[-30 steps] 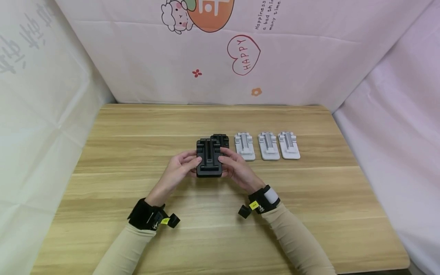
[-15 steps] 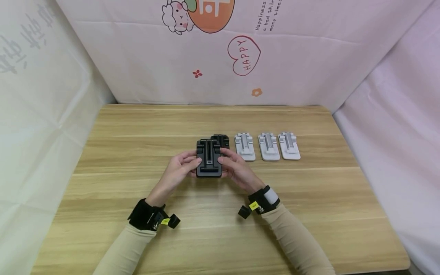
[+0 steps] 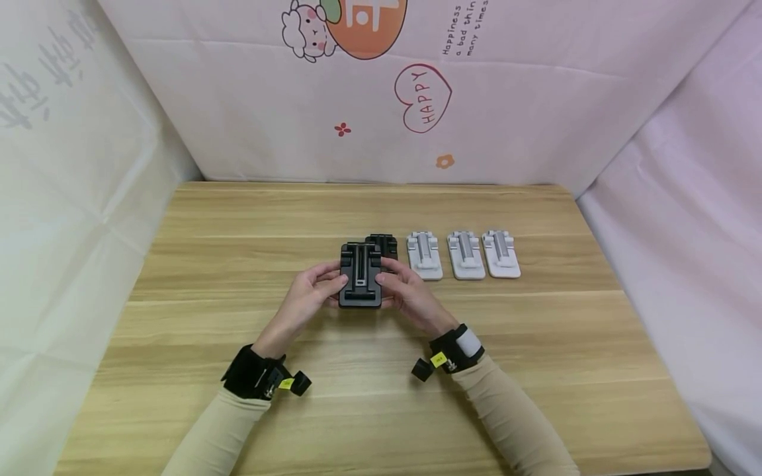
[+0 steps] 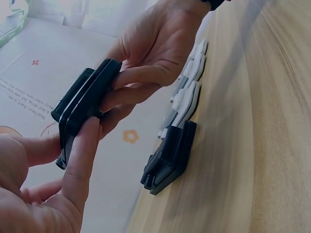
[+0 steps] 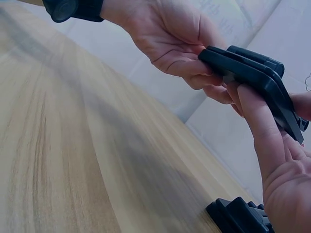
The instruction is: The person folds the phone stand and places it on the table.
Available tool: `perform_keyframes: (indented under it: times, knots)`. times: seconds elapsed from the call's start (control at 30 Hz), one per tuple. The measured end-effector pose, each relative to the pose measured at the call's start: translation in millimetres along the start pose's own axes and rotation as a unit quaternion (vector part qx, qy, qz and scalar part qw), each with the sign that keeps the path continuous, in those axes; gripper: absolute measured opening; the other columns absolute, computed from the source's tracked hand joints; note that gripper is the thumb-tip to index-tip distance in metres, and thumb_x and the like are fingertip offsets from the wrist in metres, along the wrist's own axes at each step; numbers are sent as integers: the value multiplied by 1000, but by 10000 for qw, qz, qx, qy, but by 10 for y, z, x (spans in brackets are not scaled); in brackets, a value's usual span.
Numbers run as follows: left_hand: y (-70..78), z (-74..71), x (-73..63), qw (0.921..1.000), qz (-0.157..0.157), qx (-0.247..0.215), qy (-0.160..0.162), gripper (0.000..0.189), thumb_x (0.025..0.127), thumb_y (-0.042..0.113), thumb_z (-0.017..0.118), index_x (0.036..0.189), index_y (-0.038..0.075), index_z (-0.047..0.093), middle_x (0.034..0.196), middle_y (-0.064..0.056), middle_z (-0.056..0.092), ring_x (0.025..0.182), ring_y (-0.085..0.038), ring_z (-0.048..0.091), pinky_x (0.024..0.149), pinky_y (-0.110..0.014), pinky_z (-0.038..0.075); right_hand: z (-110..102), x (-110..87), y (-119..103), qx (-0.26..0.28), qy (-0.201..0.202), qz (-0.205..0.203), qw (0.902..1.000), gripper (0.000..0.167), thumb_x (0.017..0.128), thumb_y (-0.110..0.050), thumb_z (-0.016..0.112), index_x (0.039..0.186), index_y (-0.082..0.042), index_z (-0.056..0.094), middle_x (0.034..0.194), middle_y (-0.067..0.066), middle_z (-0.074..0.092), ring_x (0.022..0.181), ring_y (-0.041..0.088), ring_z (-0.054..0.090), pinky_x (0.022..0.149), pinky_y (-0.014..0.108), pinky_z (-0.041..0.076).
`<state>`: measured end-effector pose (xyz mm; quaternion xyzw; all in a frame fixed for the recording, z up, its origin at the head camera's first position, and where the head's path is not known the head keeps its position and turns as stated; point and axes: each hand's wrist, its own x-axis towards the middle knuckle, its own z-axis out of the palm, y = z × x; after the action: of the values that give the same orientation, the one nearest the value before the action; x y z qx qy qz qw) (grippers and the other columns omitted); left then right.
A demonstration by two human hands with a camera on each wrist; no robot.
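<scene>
A folded black phone stand [image 3: 360,276] is held up above the table between both hands. On its left edge my left hand [image 3: 312,287] pinches it, thumb on the front and fingers behind. The right hand [image 3: 411,292] grips the opposite edge in the same way. Both wrist views show the stand's flat back, with fingers [image 4: 83,155] against it and the hinged side turned away. Behind the held stand, a second folded black phone stand [image 3: 389,244] lies on the table, partly covered in the head view.
Three folded white phone stands, a left one [image 3: 424,256], a middle one [image 3: 467,255] and a right one [image 3: 501,254], lie in a row to the right of the second black stand. A printed cloth [image 3: 268,119] hangs behind the wooden table [image 3: 357,410].
The held black phone stand has tilted slightly and shifted a little left, with both hands keeping their grip. The stands on the table have stayed in place.
</scene>
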<state>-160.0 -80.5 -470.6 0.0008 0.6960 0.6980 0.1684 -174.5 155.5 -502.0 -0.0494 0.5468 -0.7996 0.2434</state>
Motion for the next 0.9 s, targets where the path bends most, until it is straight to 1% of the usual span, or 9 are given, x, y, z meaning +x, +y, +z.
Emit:
perform_keyframes:
  times: [0.07,0.13,0.23,0.3,0.37,0.47,0.57,0.73,0.9]
  knots:
    - [-14,-4,7,10000,-32,-8,34,51,102,13,66,148,-2,51,132,-25,63,86,-10,69,69,-24,60,3,-3,5,-83,-7,3,10000,58,108,-9,50,160,-2,26,123,7,70,88,12,74,69,22,61]
    - [-22,-16,17,10000,-44,1,37,51,102,12,66,148,-3,50,131,-25,63,86,-9,69,69,-23,60,9,-6,7,-144,17,29,9999,57,108,-11,50,160,-2,27,126,8,68,91,13,74,72,24,61]
    - [-15,-53,42,9998,-62,163,105,52,102,13,65,148,-4,50,131,-24,62,87,-8,69,70,-23,60,12,-13,11,-217,40,39,9997,56,108,-14,50,159,-2,30,127,9,67,95,13,74,79,27,62]
    - [2,-97,63,9994,-38,304,165,52,102,14,65,149,-5,49,132,-25,62,89,-7,68,72,-23,60,3,-13,17,-239,70,3,9997,54,109,-15,51,157,-1,33,127,8,67,97,14,74,84,30,62]
    - [22,-149,88,9988,-18,407,259,52,103,14,64,149,-5,49,133,-26,61,89,-7,68,72,-24,60,-10,-10,23,-281,76,-84,9995,51,109,-16,51,155,0,37,128,11,67,98,15,74,88,34,62]
    - [47,-233,132,9981,-8,484,389,52,103,12,64,149,-6,47,135,-27,59,88,-6,68,72,-23,60,-34,-11,29,-400,51,-242,9989,50,109,-17,50,154,3,37,131,15,66,100,17,75,91,37,61]
    - [52,-310,178,9968,-35,637,489,53,103,12,63,150,-5,46,137,-27,57,89,-7,67,73,-22,60,-60,-21,39,-497,8,-309,9983,51,110,-18,48,153,6,35,129,14,69,100,17,75,91,37,61]
    - [48,-398,250,9936,-56,993,531,52,105,16,61,151,-4,46,138,-25,57,99,-15,68,75,-21,59,-93,-30,70,-416,24,-387,9984,49,111,-16,45,152,8,33,118,2,73,97,16,75,87,35,62]
    - [24,-451,333,9914,-131,1163,593,51,105,17,61,150,-3,47,137,-23,58,100,-20,67,75,-25,61,-119,-23,89,-283,193,-520,9981,46,112,-14,43,151,8,35,114,1,73,93,15,75,83,32,63]
